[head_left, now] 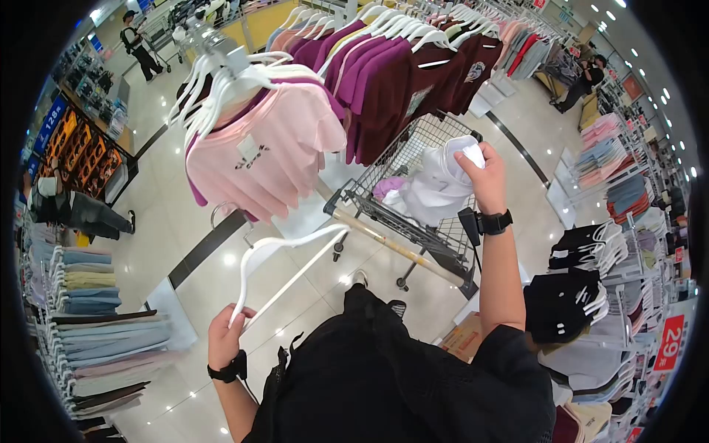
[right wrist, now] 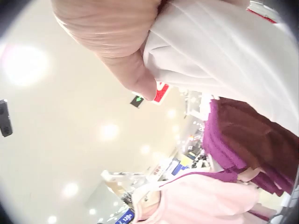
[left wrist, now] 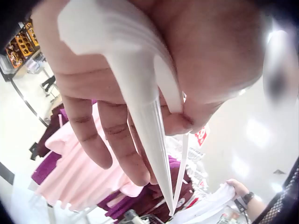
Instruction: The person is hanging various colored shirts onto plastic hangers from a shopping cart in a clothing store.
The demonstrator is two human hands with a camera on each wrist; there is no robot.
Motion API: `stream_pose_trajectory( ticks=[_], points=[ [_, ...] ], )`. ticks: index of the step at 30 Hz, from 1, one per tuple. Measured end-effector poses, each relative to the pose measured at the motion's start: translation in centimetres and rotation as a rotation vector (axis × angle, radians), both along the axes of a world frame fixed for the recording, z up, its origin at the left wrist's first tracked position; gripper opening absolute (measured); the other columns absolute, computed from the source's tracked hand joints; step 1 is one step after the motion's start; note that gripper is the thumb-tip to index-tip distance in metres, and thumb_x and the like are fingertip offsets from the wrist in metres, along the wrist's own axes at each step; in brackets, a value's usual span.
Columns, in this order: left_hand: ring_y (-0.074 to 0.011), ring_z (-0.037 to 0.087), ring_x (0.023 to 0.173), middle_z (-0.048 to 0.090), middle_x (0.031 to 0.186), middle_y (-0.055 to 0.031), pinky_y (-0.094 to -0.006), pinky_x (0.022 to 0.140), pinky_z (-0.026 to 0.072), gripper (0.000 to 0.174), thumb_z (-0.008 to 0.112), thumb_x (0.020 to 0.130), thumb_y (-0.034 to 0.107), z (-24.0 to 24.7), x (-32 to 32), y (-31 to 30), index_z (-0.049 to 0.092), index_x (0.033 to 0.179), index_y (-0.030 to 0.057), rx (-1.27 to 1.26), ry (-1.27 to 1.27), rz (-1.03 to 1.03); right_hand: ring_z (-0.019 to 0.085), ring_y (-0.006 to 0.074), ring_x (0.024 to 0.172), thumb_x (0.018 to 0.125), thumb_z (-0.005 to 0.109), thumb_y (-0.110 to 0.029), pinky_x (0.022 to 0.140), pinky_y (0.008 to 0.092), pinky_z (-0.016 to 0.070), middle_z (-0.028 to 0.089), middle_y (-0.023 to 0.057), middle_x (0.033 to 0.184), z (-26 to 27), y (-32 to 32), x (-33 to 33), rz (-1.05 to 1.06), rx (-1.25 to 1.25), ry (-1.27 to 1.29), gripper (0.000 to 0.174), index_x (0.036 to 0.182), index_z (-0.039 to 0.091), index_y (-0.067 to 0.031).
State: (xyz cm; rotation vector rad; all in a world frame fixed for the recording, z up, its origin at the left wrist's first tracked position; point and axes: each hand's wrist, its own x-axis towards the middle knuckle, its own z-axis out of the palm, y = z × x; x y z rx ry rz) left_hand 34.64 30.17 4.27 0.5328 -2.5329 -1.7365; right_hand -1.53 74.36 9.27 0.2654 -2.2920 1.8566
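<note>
The white garment [head_left: 436, 188] hangs bunched from the person's right hand [head_left: 487, 179], its lower part lying over and in the wire basket of the shopping cart [head_left: 388, 164], beside a light purple item [head_left: 389, 187]. The right hand grips the upper edge of the cloth, thumb against it. The left hand [head_left: 224, 338] grips one end of a white hanger [head_left: 295, 241], which slants up toward the cart's handle bar [head_left: 399, 248] with its metal hook on the side away from the body; in the left wrist view the end crosses the palm. Both hands are apart. Beyond the hanger, a pink shirt [head_left: 262, 148] hangs on a rack, with purple shirts [head_left: 373, 70] and maroon shirts [head_left: 428, 77] near it.
</note>
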Motion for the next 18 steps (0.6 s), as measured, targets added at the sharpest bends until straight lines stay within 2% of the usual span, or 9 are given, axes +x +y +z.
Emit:
stream_pose_trajectory(
  ticks=[5,7,9,10,11,13,14,16,18],
  points=[
    [-0.0163,0.061,0.089,0.069,0.099,-0.0072,-0.0289,0.083,0.0478,0.019,0.056,0.097,0.009,1.8,1.4,1.8,0.069,0.103,-0.0032,0.127,0.192,-0.117,0.061,0.0065,0.071,0.087,0.081,-0.018,0.065,0.0272,0.0498,0.07,0.0021,0.079,6.5,-5.2,10.4,0.09,0.18,0.033,0.02,0.092,0.074,0.0003],
    [-0.0195,0.064,0.092,0.07,0.103,-0.0105,-0.0316,0.083,0.0499,0.019,0.059,0.095,0.009,2.2,1.8,2.3,0.069,0.105,-0.0034,0.19,0.316,-0.225,0.062,0.0078,0.067,0.089,0.079,-0.02,0.062,0.028,0.0486,0.071,0.0069,0.076,7.9,-6.4,13.5,0.217,0.429,0.014,0.022,0.094,0.074,0.0001],
    [-0.0234,0.067,0.093,0.072,0.107,-0.0135,-0.0346,0.082,0.0521,0.015,0.062,0.095,0.01,2.1,2.3,2.7,0.069,0.1,-0.0025,0.17,0.392,-0.253,0.062,0.0155,0.064,0.089,0.077,-0.02,0.061,0.031,0.0477,0.067,0.0096,0.074,8.7,-7.6,15.7,0.366,0.536,0.111,0.021,0.091,0.073,0.0007],
    [-0.0231,0.068,0.091,0.072,0.105,-0.0146,-0.0342,0.08,0.0522,0.022,0.062,0.098,0.019,2.0,2.5,2.8,0.068,0.098,-0.002,0.122,0.474,-0.281,0.059,0.0255,0.064,0.089,0.076,-0.018,0.061,0.0342,0.0473,0.062,0.0094,0.073,9.0,-8.2,16.3,0.42,0.646,0.395,0.019,0.09,0.072,0.0],
    [-0.0228,0.068,0.089,0.073,0.104,-0.0157,-0.0339,0.079,0.0523,0.031,0.061,0.102,0.029,2.0,2.7,2.9,0.066,0.097,-0.0016,0.074,0.554,-0.306,0.059,0.0255,0.064,0.089,0.076,-0.018,0.061,0.0342,0.0473,0.062,0.0094,0.073,9.1,-9.0,16.6,0.428,0.649,0.401,0.019,0.09,0.072,0.0],
    [-0.0245,0.069,0.086,0.074,0.102,-0.0163,-0.035,0.075,0.0533,0.03,0.063,0.101,0.029,2.5,2.9,2.6,0.067,0.095,-0.0001,-0.014,0.594,-0.303,0.057,0.0289,0.065,0.089,0.074,-0.017,0.061,0.0364,0.0466,0.057,0.0089,0.072,9.0,-10.3,17.4,0.511,0.529,0.781,0.016,0.091,0.071,-0.0014],
    [-0.0251,0.07,0.085,0.075,0.1,-0.016,-0.0354,0.074,0.0536,0.031,0.064,0.101,0.03,2.5,3.1,2.5,0.067,0.093,0.0,-0.033,0.595,-0.308,0.058,0.0276,0.064,0.089,0.074,-0.017,0.059,0.0366,0.0456,0.059,0.0081,0.073,8.5,-10.7,18.1,0.596,0.436,0.688,0.015,0.094,0.071,-0.0034],
    [-0.0257,0.07,0.084,0.075,0.098,-0.0157,-0.0358,0.073,0.054,0.031,0.064,0.1,0.03,2.6,3.8,2.2,0.067,0.091,0.0,-0.048,0.592,-0.304,0.059,0.0272,0.064,0.089,0.074,-0.018,0.058,0.0369,0.0452,0.059,0.0073,0.073,8.7,-11.0,20.0,0.657,0.486,0.6,0.015,0.095,0.072,-0.0046],
    [-0.028,0.068,0.081,0.075,0.096,-0.0135,-0.037,0.076,0.0529,0.018,0.07,0.092,0.016,3.0,4.5,1.7,0.064,0.083,0.0015,-0.122,0.556,-0.319,0.06,0.0263,0.063,0.089,0.075,-0.021,0.057,0.0375,0.0446,0.059,0.0051,0.072,9.7,-11.5,21.4,0.717,0.554,0.56,0.016,0.099,0.075,-0.0087]
  ],
)
